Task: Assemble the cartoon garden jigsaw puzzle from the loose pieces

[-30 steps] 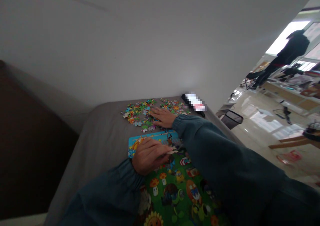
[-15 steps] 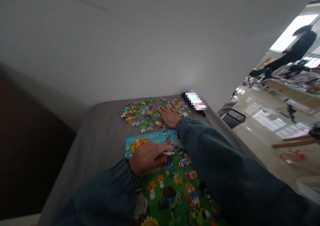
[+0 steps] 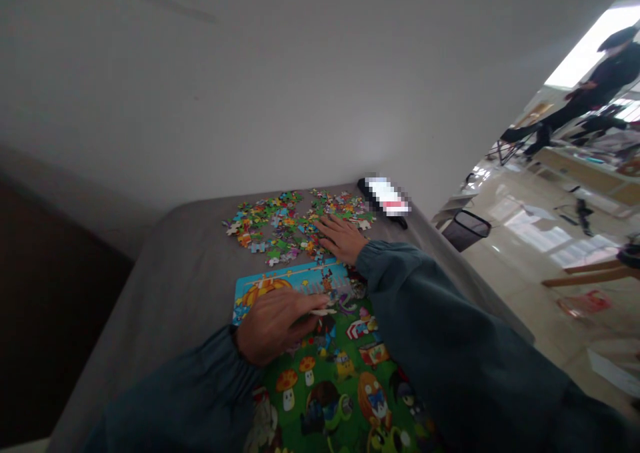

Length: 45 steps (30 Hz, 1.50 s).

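Observation:
In the head view, my left hand [image 3: 273, 323] is over the upper left part of a colourful cartoon puzzle board [image 3: 350, 366]. Its thumb and fingers pinch a puzzle piece [image 3: 323, 312], seen edge-on with a pale rim. My right hand [image 3: 343, 238] lies palm down with fingers stretched out, resting on the near right part of a heap of loose puzzle pieces [image 3: 267, 223]. That heap spreads beyond the board's far edge. The blue strip with an orange pumpkin shows at the board's top; my right sleeve hides part of its right side.
A phone with a blurred screen [image 3: 387, 196] lies at the far right of the grey-covered table [image 3: 180, 259]. A white wall [image 3: 280, 106] rises behind. Right of the table, a dark bin [image 3: 465, 231] stands on the floor, and a person [image 3: 600, 83] is farther off.
The view has shifted slightly, so the board and table appear a little farther left. My right hand has edged slightly toward me over the pieces; my left hand keeps its pinch.

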Motion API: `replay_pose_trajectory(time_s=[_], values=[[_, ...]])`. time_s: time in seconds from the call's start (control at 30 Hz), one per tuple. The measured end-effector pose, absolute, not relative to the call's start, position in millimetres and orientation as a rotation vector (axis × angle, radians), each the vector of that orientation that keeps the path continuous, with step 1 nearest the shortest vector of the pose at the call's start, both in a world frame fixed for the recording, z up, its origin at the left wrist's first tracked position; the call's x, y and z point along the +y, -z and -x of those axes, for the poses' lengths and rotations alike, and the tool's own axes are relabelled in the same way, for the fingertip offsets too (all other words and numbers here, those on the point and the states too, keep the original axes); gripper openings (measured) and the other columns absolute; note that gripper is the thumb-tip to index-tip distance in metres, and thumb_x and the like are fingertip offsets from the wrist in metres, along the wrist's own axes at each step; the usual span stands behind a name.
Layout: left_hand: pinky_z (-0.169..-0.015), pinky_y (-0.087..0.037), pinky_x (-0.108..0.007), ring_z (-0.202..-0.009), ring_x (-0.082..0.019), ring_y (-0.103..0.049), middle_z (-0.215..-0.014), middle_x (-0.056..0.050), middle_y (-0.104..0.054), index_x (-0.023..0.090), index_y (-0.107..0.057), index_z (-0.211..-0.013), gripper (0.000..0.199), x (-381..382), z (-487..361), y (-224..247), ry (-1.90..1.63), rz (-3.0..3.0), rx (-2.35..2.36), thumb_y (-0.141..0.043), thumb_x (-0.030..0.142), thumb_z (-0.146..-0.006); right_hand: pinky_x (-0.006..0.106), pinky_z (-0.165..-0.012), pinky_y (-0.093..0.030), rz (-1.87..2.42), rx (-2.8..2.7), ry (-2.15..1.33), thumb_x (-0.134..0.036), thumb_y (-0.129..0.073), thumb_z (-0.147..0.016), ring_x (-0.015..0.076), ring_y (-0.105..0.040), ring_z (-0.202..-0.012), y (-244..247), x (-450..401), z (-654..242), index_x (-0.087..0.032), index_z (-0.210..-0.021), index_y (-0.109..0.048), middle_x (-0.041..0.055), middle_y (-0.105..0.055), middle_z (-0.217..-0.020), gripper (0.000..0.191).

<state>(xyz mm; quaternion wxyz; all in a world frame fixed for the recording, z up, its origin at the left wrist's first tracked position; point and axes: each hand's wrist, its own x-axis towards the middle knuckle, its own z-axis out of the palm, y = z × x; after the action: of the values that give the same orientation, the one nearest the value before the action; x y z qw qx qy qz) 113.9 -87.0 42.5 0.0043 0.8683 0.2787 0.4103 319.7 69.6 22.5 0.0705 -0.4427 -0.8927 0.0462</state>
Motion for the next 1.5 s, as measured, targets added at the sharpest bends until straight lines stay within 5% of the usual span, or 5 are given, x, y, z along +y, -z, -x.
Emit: replay_pose_trajectory(time_s=[0.23,0.43,0.97,1.23,1.5], values=[[-0.071,-0.057,-0.022,-0.073,-0.014,-0.073,-0.084,-0.001,-0.077,0.024,-0.063,-0.111,0.018,-86.1,-112.7,-44.9,-1.27,-2.729,0.88,-0.055,0.022,-0.095,0.049,-0.118,-0.027,1.132,-2.777,-0.167,-0.026,-0.041,-0.097,0.0271,-0.033,-0.143,-34.2,66.0,-337.4,-0.023,-0.138,-0.056,0.0006,-0.048,-0.149,0.044],[-0.069,-0.057,-0.022,-0.073,-0.014,-0.073,-0.086,-0.001,-0.078,0.025,-0.066,-0.108,0.017,-85.6,-111.3,-45.1,-1.167,-2.733,0.956,-0.055,0.023,-0.095,0.051,-0.118,-0.025,1.214,-2.892,-0.211,-0.045,-0.043,-0.098,0.0342,-0.018,-0.148,-33.5,59.6,-342.3,-0.02,-0.151,-0.037,0.0033,-0.031,-0.158,0.059],[-0.065,-0.057,-0.02,-0.071,-0.013,-0.074,-0.083,0.0,-0.078,0.023,-0.062,-0.105,0.013,-85.3,-115.4,-47.5,-1.262,-2.77,0.956,-0.053,0.024,-0.097,0.055,-0.12,-0.018,1.397,-2.863,-0.218,-0.063,-0.044,-0.092,0.0356,-0.012,-0.149,-36.9,49.9,-343.1,-0.023,-0.153,-0.033,0.0067,-0.026,-0.16,0.074],[-0.069,-0.057,-0.02,-0.074,-0.013,-0.074,-0.086,0.0,-0.078,0.024,-0.059,-0.11,0.015,-86.9,-114.5,-45.4,-1.279,-2.738,0.942,-0.055,0.022,-0.096,0.058,-0.118,-0.02,1.11,-2.993,-0.335,-0.058,-0.047,-0.093,0.0366,-0.014,-0.149,-46.4,38.8,-330.1,-0.021,-0.152,-0.034,0.004,-0.026,-0.16,0.07],[-0.068,-0.057,-0.02,-0.074,-0.013,-0.074,-0.087,0.0,-0.078,0.024,-0.057,-0.111,0.015,-85.6,-116.2,-45.8,-1.261,-2.731,0.932,-0.055,0.024,-0.096,0.047,-0.118,-0.024,1.215,-2.7,-0.088,-0.052,-0.036,-0.1,0.0288,-0.02,-0.148,-27.8,51.2,-302.2,-0.013,-0.15,-0.036,0.0088,-0.03,-0.159,0.063]])
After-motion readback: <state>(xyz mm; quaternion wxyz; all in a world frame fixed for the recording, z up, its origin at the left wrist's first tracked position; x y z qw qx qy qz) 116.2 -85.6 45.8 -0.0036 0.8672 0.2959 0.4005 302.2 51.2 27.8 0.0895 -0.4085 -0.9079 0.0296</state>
